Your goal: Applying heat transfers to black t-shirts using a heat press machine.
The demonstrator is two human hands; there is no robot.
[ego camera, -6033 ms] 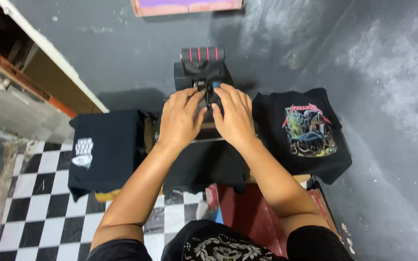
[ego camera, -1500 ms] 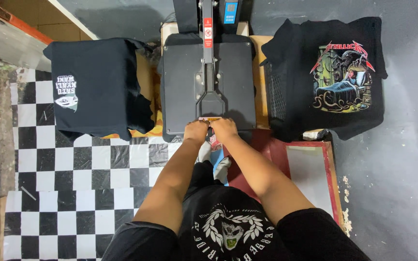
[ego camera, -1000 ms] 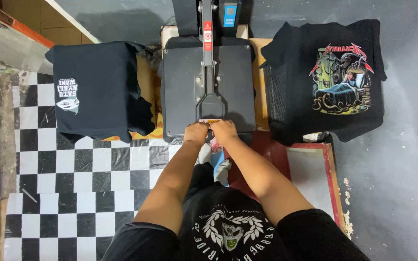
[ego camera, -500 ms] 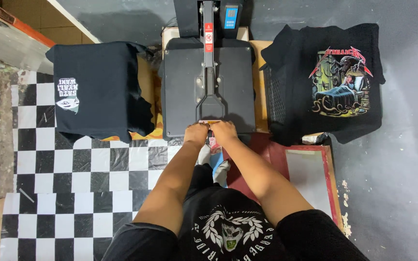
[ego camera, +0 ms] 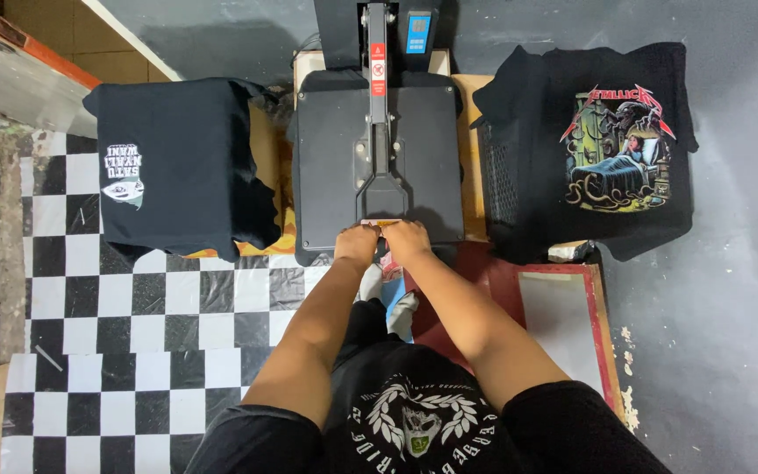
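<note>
Both hands, left point(ego camera: 357, 243) and right point(ego camera: 406, 239), sit side by side, clamped on the handle point(ego camera: 382, 223) at the near end of the closed heat press point(ego camera: 326, 167). Folded black shirt point(ego camera: 177, 167) lies left of the press; printed black shirt point(ego camera: 616, 149) lies right.

Seen from above, the dark heat press point(ego camera: 379, 158) is the landmark. Its flat upper plate lies level, and a long lever arm runs down its middle to a handle point(ego camera: 382, 224) at the near edge. The left hand point(ego camera: 357, 244) and right hand point(ego camera: 407, 239) sit side by side on that handle, seemingly curled around it, though the fingers hide the grip. Left of the press lies a folded black shirt point(ego camera: 182, 167) with a small white print. Right of it, a black shirt with a colourful print point(ego camera: 611, 149) is draped over a crate. A checkered floor point(ego camera: 133, 333) spreads below and left of the press.
</note>
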